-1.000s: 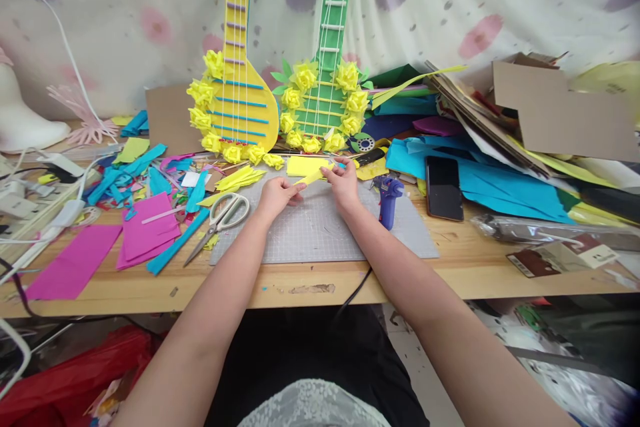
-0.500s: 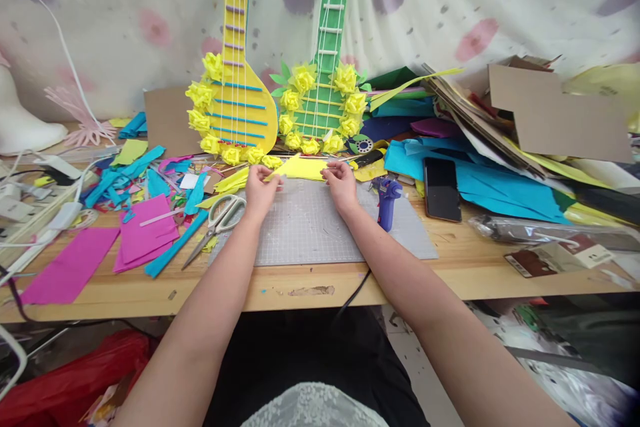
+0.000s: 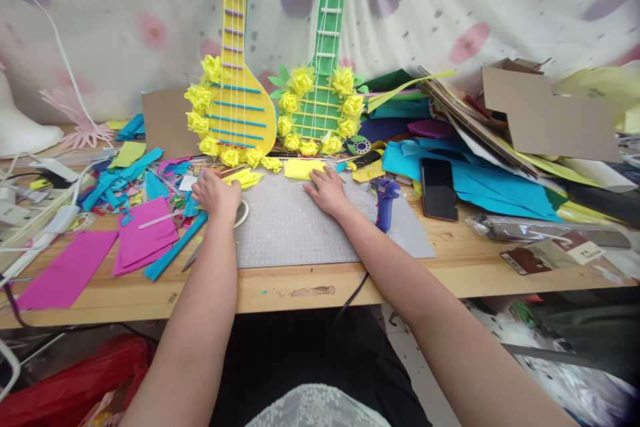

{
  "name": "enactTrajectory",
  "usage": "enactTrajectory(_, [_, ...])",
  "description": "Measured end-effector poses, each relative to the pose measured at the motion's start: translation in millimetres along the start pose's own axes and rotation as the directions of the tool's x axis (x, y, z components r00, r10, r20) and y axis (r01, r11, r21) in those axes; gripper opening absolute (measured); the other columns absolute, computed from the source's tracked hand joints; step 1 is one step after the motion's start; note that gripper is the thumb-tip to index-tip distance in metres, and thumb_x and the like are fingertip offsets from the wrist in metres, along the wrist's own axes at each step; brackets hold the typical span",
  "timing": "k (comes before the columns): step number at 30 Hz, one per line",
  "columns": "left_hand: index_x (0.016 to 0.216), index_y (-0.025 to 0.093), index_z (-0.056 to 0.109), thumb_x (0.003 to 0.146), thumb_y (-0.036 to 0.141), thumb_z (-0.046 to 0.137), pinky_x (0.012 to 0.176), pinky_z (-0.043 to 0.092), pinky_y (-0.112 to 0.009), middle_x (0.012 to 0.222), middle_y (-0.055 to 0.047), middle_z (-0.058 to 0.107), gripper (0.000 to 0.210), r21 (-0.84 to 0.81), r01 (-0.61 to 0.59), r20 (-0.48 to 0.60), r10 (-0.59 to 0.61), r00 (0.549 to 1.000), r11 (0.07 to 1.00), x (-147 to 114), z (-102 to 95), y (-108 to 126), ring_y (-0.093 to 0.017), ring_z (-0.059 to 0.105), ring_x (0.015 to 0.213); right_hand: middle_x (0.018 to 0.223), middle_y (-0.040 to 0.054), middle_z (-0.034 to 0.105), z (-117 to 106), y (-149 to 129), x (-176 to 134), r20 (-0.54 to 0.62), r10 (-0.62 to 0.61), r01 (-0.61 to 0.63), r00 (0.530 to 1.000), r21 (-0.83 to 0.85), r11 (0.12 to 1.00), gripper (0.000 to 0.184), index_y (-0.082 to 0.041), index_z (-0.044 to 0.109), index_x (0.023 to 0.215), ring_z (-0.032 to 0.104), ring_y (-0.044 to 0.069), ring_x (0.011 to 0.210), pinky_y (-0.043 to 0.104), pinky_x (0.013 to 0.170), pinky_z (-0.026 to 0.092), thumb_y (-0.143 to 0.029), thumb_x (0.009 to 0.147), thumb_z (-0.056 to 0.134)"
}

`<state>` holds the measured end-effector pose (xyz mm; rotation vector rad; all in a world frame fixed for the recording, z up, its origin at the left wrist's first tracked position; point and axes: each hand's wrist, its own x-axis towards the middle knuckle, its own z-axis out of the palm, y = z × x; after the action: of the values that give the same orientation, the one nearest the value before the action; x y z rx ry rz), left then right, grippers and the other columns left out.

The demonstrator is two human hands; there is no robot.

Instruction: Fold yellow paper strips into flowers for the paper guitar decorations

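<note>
My right hand (image 3: 327,191) lies palm down on the grey cutting mat (image 3: 295,233), fingers spread, at the right end of a yellow paper rectangle (image 3: 303,169). My left hand (image 3: 217,192) is bent down over the left edge of the mat, beside a small stack of yellow paper strips (image 3: 244,178). Its fingertips are hidden, so I cannot see what they hold. Beneath that wrist are scissors (image 3: 242,213), mostly covered, with part of one handle loop showing. A purple glue gun (image 3: 385,203) stands right of my right hand.
Behind lean a yellow paper guitar (image 3: 240,113) and a green one (image 3: 320,107), both trimmed with yellow paper flowers. Magenta sheets (image 3: 145,233) and blue scraps (image 3: 117,180) cover the left. A phone (image 3: 439,189), blue paper (image 3: 500,187) and cardboard (image 3: 545,113) lie right.
My left hand has moved left, off the yellow paper at the middle, to the strips over the scissors. My right hand has unpinched and flattened onto the mat.
</note>
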<state>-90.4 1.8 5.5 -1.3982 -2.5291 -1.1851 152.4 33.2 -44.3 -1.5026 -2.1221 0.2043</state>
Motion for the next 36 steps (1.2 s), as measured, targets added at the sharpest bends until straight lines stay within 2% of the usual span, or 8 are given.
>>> enactTrajectory(6, [0.118, 0.012, 0.042, 0.062, 0.011, 0.059, 0.105, 0.024, -0.048, 0.128, -0.016, 0.044, 0.059, -0.110, -0.305, -0.104, 0.295, 0.950, 0.946, -13, 8.9, 11, -0.033, 0.035, 0.124, 0.122, 0.0117, 0.059, -11, -6, -3, -0.086, -0.045, 0.047, 0.995, 0.019, 0.999, 0.038, -0.013, 0.060, 0.117, 0.042, 0.028, 0.121, 0.046, 0.104, 0.030, -0.028, 0.084, 0.050])
enactTrajectory(10, [0.124, 0.017, 0.042, 0.064, 0.008, 0.056, 0.105, 0.028, -0.045, 0.131, -0.012, 0.046, 0.062, -0.176, -0.578, 0.137, 0.601, 0.787, 0.797, -33, 20.1, 27, -0.029, 0.038, 0.123, 0.107, 0.0096, 0.066, -21, -10, -11, -0.129, -0.133, 0.134, 0.983, 0.000, 0.991, 0.032, -0.015, 0.064, 0.109, 0.050, 0.026, 0.106, 0.044, 0.097, 0.036, -0.023, 0.079, 0.054])
enactTrajectory(13, [0.129, 0.017, 0.039, 0.067, 0.012, 0.058, 0.102, 0.034, -0.041, 0.124, -0.010, 0.053, 0.065, -0.239, -0.678, 0.260, 0.719, 0.645, 0.695, -46, 25.0, 35, -0.026, 0.044, 0.116, 0.096, 0.0087, 0.068, -26, -13, -15, -0.087, -0.142, 0.140, 0.986, -0.037, 0.990, 0.027, -0.016, 0.067, 0.101, 0.052, 0.025, 0.100, 0.040, 0.092, 0.039, -0.020, 0.078, 0.053])
enactTrajectory(15, [0.132, 0.018, 0.037, 0.069, 0.013, 0.059, 0.099, 0.036, -0.040, 0.115, -0.008, 0.059, 0.067, -0.257, -0.697, 0.304, 0.741, 0.599, 0.669, -51, 26.0, 37, -0.025, 0.047, 0.109, 0.091, 0.0087, 0.069, -27, -15, -16, -0.028, -0.144, 0.142, 0.989, -0.048, 0.989, 0.024, -0.016, 0.069, 0.094, 0.053, 0.023, 0.096, 0.036, 0.087, 0.041, -0.016, 0.078, 0.051])
enactTrajectory(23, [0.126, 0.021, 0.051, 0.075, 0.016, 0.056, 0.086, 0.043, -0.035, 0.086, -0.003, 0.068, 0.051, -0.200, -0.570, 0.461, 0.590, 0.663, 0.797, -42, 27.6, 30, -0.022, 0.055, 0.095, 0.096, 0.0051, 0.068, -30, -11, -17, 0.085, -0.228, 0.216, 0.970, 0.126, 0.968, 0.037, -0.018, 0.062, 0.109, 0.053, 0.019, 0.098, 0.031, 0.088, 0.041, -0.010, 0.075, 0.053])
enactTrajectory(26, [0.124, 0.021, 0.052, 0.074, 0.018, 0.059, 0.086, 0.043, -0.033, 0.086, -0.002, 0.068, 0.051, -0.259, -0.525, 0.479, 0.580, 0.659, 0.811, -39, 28.1, 27, -0.020, 0.057, 0.090, 0.093, 0.0056, 0.066, -30, -9, -17, 0.090, -0.128, 0.109, 0.988, 0.191, 0.976, 0.037, -0.018, 0.061, 0.110, 0.055, 0.017, 0.094, 0.030, 0.086, 0.041, -0.012, 0.075, 0.054])
enactTrajectory(31, [0.123, 0.021, 0.051, 0.075, 0.026, 0.059, 0.076, 0.045, -0.030, 0.088, -0.002, 0.067, 0.049, -0.308, -0.370, 0.499, 0.480, 0.721, 0.877, -36, 30.2, 24, -0.015, 0.058, 0.073, 0.083, 0.0011, 0.063, -27, -7, -15, 0.162, 0.072, -0.129, 0.984, 0.379, 0.916, 0.042, -0.017, 0.052, 0.117, 0.057, 0.013, 0.075, 0.026, 0.074, 0.043, -0.017, 0.074, 0.054])
enactTrajectory(36, [0.125, 0.020, 0.048, 0.075, 0.029, 0.059, 0.073, 0.044, -0.029, 0.090, -0.003, 0.064, 0.052, -0.253, -0.360, 0.506, 0.440, 0.742, 0.898, -35, 31.9, 23, -0.014, 0.056, 0.071, 0.075, -0.0017, 0.059, -26, -9, -15, 0.158, 0.146, -0.196, 0.976, 0.371, 0.908, 0.045, -0.018, 0.048, 0.119, 0.055, 0.014, 0.071, 0.026, 0.070, 0.040, -0.021, 0.074, 0.053])
